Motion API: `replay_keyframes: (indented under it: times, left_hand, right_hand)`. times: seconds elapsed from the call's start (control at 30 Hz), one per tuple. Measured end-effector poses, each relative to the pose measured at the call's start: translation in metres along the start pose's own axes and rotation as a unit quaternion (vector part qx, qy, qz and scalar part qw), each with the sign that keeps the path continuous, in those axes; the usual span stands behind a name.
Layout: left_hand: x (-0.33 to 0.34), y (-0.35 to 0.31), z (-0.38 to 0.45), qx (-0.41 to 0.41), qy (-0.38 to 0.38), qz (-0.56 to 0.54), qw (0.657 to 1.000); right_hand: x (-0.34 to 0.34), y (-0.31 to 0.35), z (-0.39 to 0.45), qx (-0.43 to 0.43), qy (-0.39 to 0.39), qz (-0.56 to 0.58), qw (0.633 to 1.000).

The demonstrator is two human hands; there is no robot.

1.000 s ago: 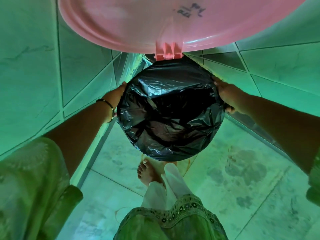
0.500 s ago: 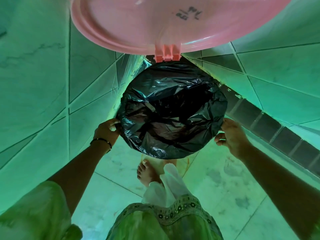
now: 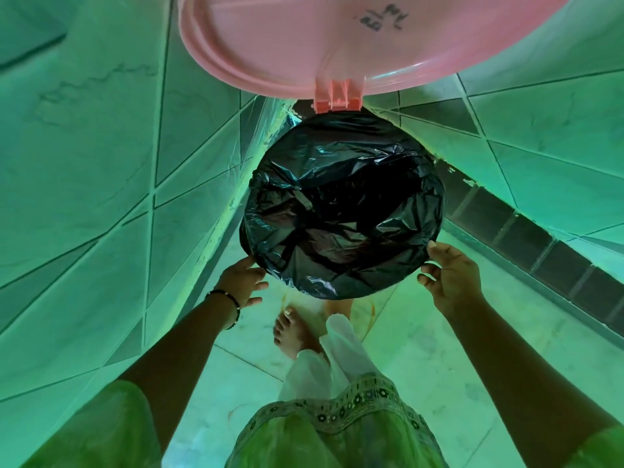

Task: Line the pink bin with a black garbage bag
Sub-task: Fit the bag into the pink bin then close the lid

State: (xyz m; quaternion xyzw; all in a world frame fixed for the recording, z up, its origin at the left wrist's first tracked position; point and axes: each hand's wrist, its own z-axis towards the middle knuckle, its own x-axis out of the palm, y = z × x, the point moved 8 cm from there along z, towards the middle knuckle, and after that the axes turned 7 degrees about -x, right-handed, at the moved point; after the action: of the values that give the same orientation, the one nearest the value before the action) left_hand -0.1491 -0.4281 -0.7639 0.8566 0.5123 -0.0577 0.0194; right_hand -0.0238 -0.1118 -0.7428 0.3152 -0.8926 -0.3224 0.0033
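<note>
The pink bin's lid stands open at the top of the view, held by its hinge. Below it the black garbage bag is spread over the round bin mouth and folded over the rim, hiding the bin's body. My left hand is at the near-left edge of the bag, fingers spread, thumb against the plastic. My right hand is at the near-right edge, thumb touching the bag's fold and fingers loosely curled, with nothing gripped.
The bin stands in a corner between two tiled walls, with a dark tile band along the right wall. My bare foot and a white trouser leg are on the tiled floor just in front of the bin.
Both hands have slid from the sides of the rim down toward its near edge. The left hand has let go of the bag's edge and spread its fingers.
</note>
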Motion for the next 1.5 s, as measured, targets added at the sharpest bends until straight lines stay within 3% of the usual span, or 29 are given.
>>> replay_keyframes:
  times: [0.17, 0.3, 0.43, 0.57, 0.63, 0.7, 0.8, 0.93, 1.03, 1.2, 1.3, 1.4, 1.5]
  left_hand:
    - [0.011, 0.009, 0.002, 0.004, 0.013, -0.075, 0.997]
    - [0.004, 0.018, 0.009, 0.012, -0.026, -0.048, 0.998]
    - [-0.027, 0.0, -0.015, 0.104, -0.23, 0.076, 0.965]
    - [-0.03, -0.025, -0.062, 0.139, -0.285, 0.046, 0.947]
    - [-0.027, -0.042, -0.089, 0.168, -0.299, 0.038, 0.939]
    - [-0.021, -0.07, -0.127, 0.262, -0.31, 0.039, 0.913]
    - [-0.004, -0.118, -0.209, 0.482, -0.34, 0.071, 0.804]
    - [0.008, -0.166, -0.282, 0.612, -0.382, 0.121, 0.681]
    - [0.014, -0.199, -0.295, 0.622, -0.397, 0.207, 0.643]
    - [0.005, -0.206, -0.301, 0.684, -0.337, 0.245, 0.599]
    - [0.001, -0.182, -0.292, 0.704, -0.284, 0.248, 0.601]
    - [0.012, -0.149, -0.264, 0.692, -0.263, 0.323, 0.59]
    - [0.021, -0.114, -0.23, 0.651, -0.266, 0.399, 0.588]
  right_hand:
    - [-0.014, -0.019, 0.015, 0.109, -0.052, 0.051, 0.991]
    - [0.009, -0.008, 0.015, 0.105, 0.001, 0.063, 0.992]
    - [0.012, 0.019, -0.002, 0.029, -0.012, 0.001, 0.999]
    - [0.014, 0.059, -0.043, -0.133, -0.051, -0.183, 0.973]
    - [0.025, 0.09, -0.071, -0.224, -0.045, -0.252, 0.94]
    - [0.041, 0.132, -0.104, -0.344, -0.032, -0.295, 0.891]
    - [0.061, 0.2, -0.167, -0.553, -0.048, -0.298, 0.777]
    - [0.089, 0.267, -0.212, -0.693, -0.078, -0.318, 0.642]
    - [0.119, 0.296, -0.208, -0.698, -0.03, -0.385, 0.603]
    - [0.133, 0.286, -0.213, -0.689, 0.074, -0.423, 0.584]
    - [0.123, 0.248, -0.214, -0.687, 0.138, -0.474, 0.533]
    - [0.111, 0.208, -0.206, -0.664, 0.184, -0.543, 0.48]
    - [0.1, 0.171, -0.197, -0.638, 0.206, -0.568, 0.478]
